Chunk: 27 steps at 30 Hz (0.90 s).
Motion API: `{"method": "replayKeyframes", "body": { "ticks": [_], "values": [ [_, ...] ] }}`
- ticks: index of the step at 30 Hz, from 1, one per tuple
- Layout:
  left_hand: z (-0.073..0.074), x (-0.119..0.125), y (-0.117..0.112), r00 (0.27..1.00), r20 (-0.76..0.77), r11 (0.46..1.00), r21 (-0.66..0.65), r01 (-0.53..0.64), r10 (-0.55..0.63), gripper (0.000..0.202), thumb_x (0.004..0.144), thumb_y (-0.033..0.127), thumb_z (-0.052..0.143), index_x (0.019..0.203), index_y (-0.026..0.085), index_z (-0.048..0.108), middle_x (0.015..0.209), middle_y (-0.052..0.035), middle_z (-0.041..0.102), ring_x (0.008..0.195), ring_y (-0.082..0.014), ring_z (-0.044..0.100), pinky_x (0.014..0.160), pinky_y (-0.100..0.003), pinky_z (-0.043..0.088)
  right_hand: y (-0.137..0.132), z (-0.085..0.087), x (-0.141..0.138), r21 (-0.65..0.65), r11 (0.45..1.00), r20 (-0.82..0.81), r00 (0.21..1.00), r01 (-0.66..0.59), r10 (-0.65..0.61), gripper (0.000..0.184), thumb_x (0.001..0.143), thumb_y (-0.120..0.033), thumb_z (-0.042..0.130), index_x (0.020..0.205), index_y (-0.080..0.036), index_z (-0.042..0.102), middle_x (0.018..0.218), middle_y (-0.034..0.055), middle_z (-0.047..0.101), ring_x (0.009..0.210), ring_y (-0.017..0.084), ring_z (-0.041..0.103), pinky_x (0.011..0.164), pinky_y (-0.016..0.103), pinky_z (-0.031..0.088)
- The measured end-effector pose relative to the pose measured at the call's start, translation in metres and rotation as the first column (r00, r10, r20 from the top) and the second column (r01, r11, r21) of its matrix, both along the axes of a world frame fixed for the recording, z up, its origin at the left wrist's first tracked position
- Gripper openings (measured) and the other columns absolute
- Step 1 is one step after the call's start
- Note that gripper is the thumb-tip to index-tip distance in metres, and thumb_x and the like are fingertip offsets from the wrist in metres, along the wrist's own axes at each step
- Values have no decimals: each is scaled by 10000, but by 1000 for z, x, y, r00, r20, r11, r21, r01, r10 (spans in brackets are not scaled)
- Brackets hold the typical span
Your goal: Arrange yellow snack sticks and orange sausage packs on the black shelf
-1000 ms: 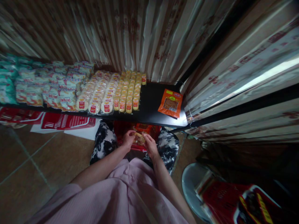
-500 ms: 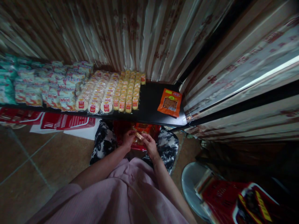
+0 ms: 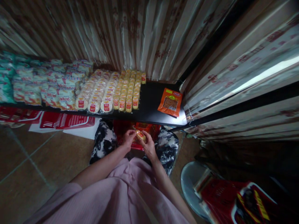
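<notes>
Between my hands, over a red basket (image 3: 118,127) in my lap, is a small yellow wrapped cake (image 3: 140,135) with a red label facing up. My right hand (image 3: 149,145) grips it by its right side, thumb and fingers closed round it. The fingers of my left hand (image 3: 128,138) are pinched at the left end of its clear wrapper. Rows of similar yellow wrapped cakes (image 3: 128,104) stand on the black shelf (image 3: 149,109) just ahead. An orange snack packet (image 3: 170,102) lies flat to their right.
Round white wrapped cakes (image 3: 106,105), white snack bags (image 3: 67,98) and green bags (image 3: 6,90) fill the shelf's left side. Red baskets (image 3: 66,120) sit below it. A grey stool (image 3: 192,186) with red packages (image 3: 217,196) is at my right. Curtains (image 3: 140,37) hang behind.
The wrapped cake has turned in my fingers, so its red label now shows upward. My hands stay in nearly the same place over the basket.
</notes>
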State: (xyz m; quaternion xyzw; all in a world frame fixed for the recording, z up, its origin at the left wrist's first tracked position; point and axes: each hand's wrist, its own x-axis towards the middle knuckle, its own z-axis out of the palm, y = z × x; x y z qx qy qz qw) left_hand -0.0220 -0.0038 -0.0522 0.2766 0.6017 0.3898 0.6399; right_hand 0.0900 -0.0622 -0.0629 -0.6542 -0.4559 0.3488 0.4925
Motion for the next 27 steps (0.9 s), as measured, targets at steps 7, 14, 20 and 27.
{"method": "replayKeyframes", "body": {
  "ticks": [7, 14, 20, 27],
  "values": [
    [2, -1, 2, 998, -57, 1000, 0, -15, 15, 192, 585, 141, 697, 697, 171, 544, 675, 32, 564, 588, -77, 536, 575, -189, 424, -4, 5, -8, 97, 993, 155, 987, -65, 49, 419, 764, -283, 574, 1178, -232, 547, 1193, 80, 565, 1154, 229, 493, 1022, 431, 368],
    [7, -2, 1, 999, -40, 999, -33, -23, 22, 262, 593, 116, 684, 796, 166, 527, 788, 1, 584, 654, -81, 557, 625, -202, 443, -5, 6, -10, -26, 999, -177, 984, 22, -26, 415, 749, -400, 614, 1125, -224, 593, 1164, 70, 606, 1084, 215, 555, 997, 385, 395],
    [11, -3, -2, 1000, 11, 1000, -5, 5, -5, 313, 584, 30, 603, 858, 167, 537, 831, -16, 613, 736, -105, 590, 673, -209, 461, -2, 8, -9, -118, 993, -292, 955, 18, -52, 447, 717, -444, 637, 1091, -201, 599, 1075, 76, 645, 975, 214, 606, 890, 358, 471],
    [14, -1, -2, 999, 45, 999, 31, 18, -19, 337, 569, 19, 581, 872, 161, 544, 824, -15, 617, 759, -115, 598, 730, -235, 471, -2, 8, -13, -176, 984, -469, 880, -8, -77, 483, 662, -429, 691, 1076, -212, 572, 1021, 61, 662, 892, 204, 635, 803, 340, 515]
  ]
}}
